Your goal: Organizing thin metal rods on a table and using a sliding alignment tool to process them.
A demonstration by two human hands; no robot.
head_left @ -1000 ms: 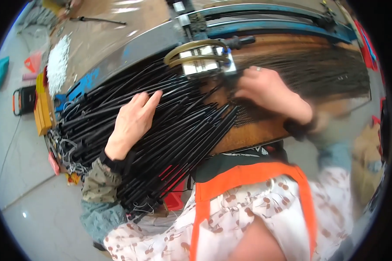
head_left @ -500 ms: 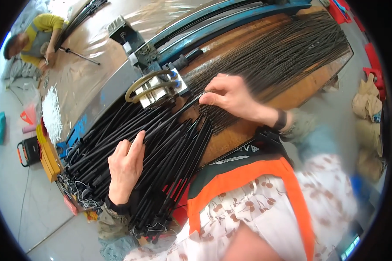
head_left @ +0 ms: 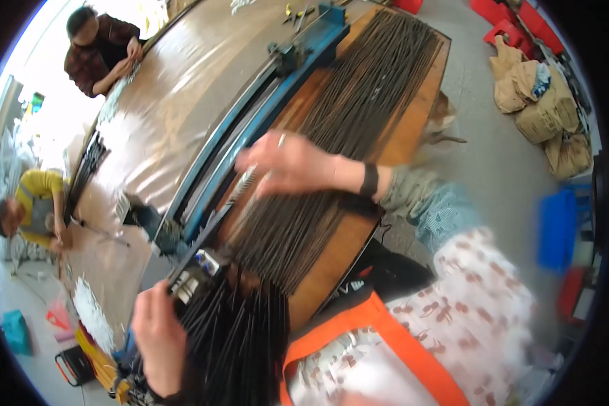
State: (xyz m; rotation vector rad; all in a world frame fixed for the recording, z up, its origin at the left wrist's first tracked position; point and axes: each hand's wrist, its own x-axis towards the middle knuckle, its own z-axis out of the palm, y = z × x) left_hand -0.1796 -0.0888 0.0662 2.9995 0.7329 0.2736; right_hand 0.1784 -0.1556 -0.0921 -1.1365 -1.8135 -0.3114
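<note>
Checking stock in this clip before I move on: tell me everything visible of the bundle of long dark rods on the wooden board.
The bundle of long dark rods holds many slim brownish-black pieces, perhaps metal, packed roughly parallel. It lies flat on the wooden board, running from the picture's top toward its lower centre, alongside the blue rail. Its lower end lies next to the black tubes. The right hand overlaps its left part in view; contact is unclear through the blur.

Right hand is kinda blurry by the blue rail, over thin dark rods on the table. Left hand's beside the black tubes, grip's hard to tell.
</note>
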